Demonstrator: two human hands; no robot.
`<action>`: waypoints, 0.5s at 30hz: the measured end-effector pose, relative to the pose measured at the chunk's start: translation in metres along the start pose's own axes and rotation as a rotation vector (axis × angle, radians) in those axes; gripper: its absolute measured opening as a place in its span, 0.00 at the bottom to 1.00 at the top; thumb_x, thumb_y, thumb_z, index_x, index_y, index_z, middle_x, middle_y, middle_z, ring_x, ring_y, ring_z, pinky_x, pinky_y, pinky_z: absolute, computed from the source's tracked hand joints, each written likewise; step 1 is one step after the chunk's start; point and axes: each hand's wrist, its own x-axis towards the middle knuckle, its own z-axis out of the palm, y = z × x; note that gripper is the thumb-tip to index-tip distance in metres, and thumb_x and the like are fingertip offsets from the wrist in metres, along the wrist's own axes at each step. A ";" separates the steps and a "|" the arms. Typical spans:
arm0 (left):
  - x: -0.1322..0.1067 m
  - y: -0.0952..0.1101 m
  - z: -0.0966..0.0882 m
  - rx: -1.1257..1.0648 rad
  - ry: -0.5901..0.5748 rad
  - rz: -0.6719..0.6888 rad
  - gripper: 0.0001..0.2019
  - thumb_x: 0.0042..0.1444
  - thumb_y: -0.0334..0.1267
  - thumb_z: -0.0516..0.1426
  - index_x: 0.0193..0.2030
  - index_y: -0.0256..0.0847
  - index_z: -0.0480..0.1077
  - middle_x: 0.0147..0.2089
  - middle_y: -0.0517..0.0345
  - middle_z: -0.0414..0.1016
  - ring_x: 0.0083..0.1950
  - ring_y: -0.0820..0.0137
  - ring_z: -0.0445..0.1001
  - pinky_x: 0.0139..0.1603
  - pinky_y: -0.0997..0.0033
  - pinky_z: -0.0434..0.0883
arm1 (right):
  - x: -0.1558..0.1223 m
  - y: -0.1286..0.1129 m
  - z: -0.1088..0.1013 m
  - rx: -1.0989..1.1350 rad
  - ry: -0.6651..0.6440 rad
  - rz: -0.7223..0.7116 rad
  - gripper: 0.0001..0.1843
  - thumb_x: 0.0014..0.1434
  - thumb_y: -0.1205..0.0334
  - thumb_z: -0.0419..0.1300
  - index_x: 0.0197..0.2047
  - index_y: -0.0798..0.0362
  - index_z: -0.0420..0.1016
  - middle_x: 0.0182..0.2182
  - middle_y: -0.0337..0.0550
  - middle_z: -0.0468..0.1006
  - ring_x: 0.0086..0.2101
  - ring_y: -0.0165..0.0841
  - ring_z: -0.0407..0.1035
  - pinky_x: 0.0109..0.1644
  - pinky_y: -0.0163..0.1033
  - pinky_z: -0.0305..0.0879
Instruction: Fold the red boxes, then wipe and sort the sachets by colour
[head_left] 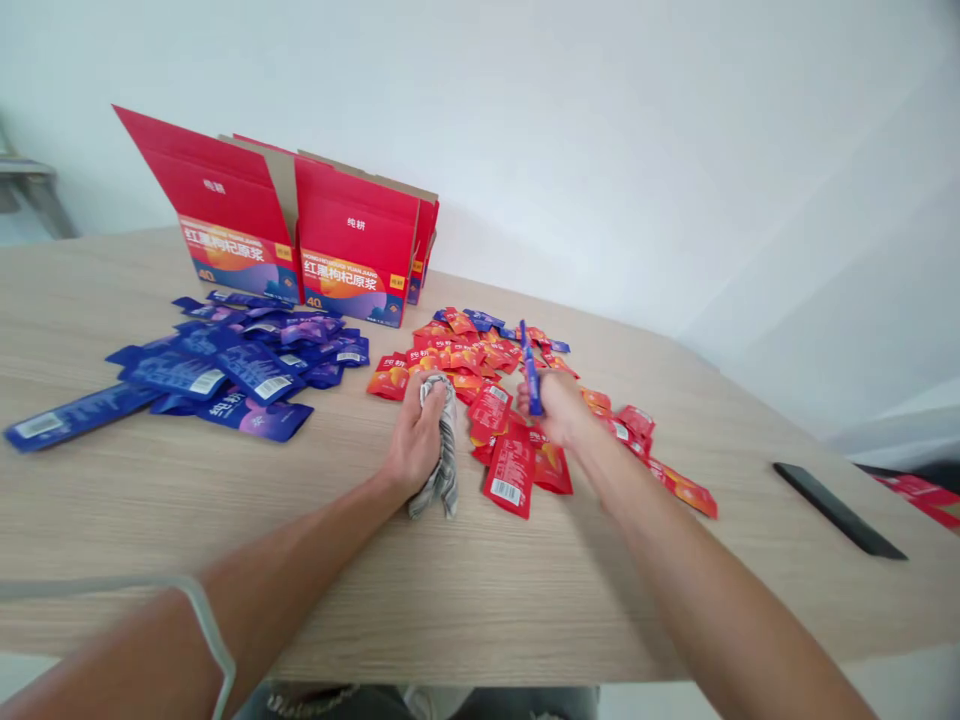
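Note:
My left hand rests on the wooden table, its fingers closed round a grey striped cloth. My right hand is closed on a blue sachet that stands upright above a spread of red sachets. More red sachets lie just beyond both hands. To the left lies a pile of blue sachets.
Open red cardboard boxes stand at the back of the table, behind the blue pile. A dark flat phone lies near the right edge. More red packaging shows past that edge. A white wall is behind.

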 end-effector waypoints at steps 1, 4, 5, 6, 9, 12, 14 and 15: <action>-0.001 0.001 0.000 -0.008 0.025 0.021 0.14 0.69 0.52 0.54 0.47 0.44 0.70 0.39 0.58 0.71 0.42 0.65 0.69 0.49 0.66 0.70 | -0.017 0.007 0.022 0.006 -0.032 0.007 0.09 0.65 0.63 0.51 0.32 0.47 0.65 0.20 0.35 0.67 0.19 0.32 0.63 0.24 0.37 0.65; -0.003 0.002 0.000 -0.048 0.084 0.073 0.14 0.71 0.52 0.54 0.48 0.44 0.69 0.42 0.57 0.73 0.43 0.65 0.71 0.50 0.66 0.71 | -0.058 0.018 0.074 0.009 -0.092 -0.046 0.06 0.65 0.58 0.55 0.35 0.47 0.69 0.25 0.38 0.74 0.26 0.37 0.72 0.33 0.42 0.75; -0.003 0.002 -0.001 -0.061 0.104 0.079 0.13 0.72 0.51 0.53 0.48 0.44 0.69 0.42 0.57 0.73 0.43 0.65 0.72 0.50 0.66 0.72 | -0.066 0.019 0.085 0.008 -0.094 -0.078 0.06 0.65 0.57 0.57 0.38 0.48 0.71 0.29 0.41 0.78 0.32 0.39 0.76 0.41 0.44 0.78; -0.002 0.002 -0.003 -0.070 0.124 0.078 0.13 0.72 0.50 0.53 0.47 0.44 0.69 0.41 0.57 0.73 0.42 0.66 0.72 0.49 0.66 0.72 | -0.073 0.019 0.093 0.003 -0.088 -0.125 0.07 0.66 0.56 0.58 0.42 0.48 0.73 0.36 0.44 0.81 0.39 0.40 0.78 0.49 0.47 0.79; 0.001 0.002 -0.008 -0.080 0.151 0.027 0.12 0.72 0.49 0.53 0.44 0.44 0.69 0.38 0.58 0.72 0.38 0.67 0.71 0.45 0.67 0.73 | -0.083 0.021 0.103 -0.033 -0.045 -0.403 0.17 0.68 0.57 0.55 0.56 0.50 0.76 0.56 0.54 0.81 0.58 0.43 0.75 0.69 0.54 0.69; 0.006 0.000 -0.012 -0.063 0.124 0.000 0.12 0.72 0.48 0.53 0.41 0.45 0.68 0.37 0.57 0.72 0.38 0.66 0.71 0.43 0.66 0.73 | -0.089 0.027 0.100 -0.067 -0.071 -0.720 0.24 0.73 0.58 0.50 0.65 0.48 0.76 0.67 0.53 0.77 0.68 0.43 0.69 0.77 0.58 0.61; 0.009 -0.005 -0.014 -0.034 0.118 0.019 0.12 0.73 0.46 0.51 0.39 0.45 0.68 0.37 0.56 0.72 0.39 0.64 0.71 0.45 0.63 0.73 | -0.095 0.031 0.097 -0.099 -0.167 -0.790 0.26 0.75 0.57 0.48 0.70 0.44 0.75 0.70 0.48 0.76 0.71 0.42 0.66 0.80 0.58 0.58; 0.010 -0.009 -0.015 -0.020 0.119 0.028 0.13 0.73 0.45 0.51 0.37 0.45 0.68 0.37 0.55 0.72 0.40 0.63 0.71 0.46 0.62 0.73 | -0.099 0.032 0.096 -0.124 -0.224 -0.795 0.27 0.76 0.55 0.49 0.73 0.43 0.72 0.71 0.46 0.74 0.73 0.43 0.65 0.80 0.58 0.58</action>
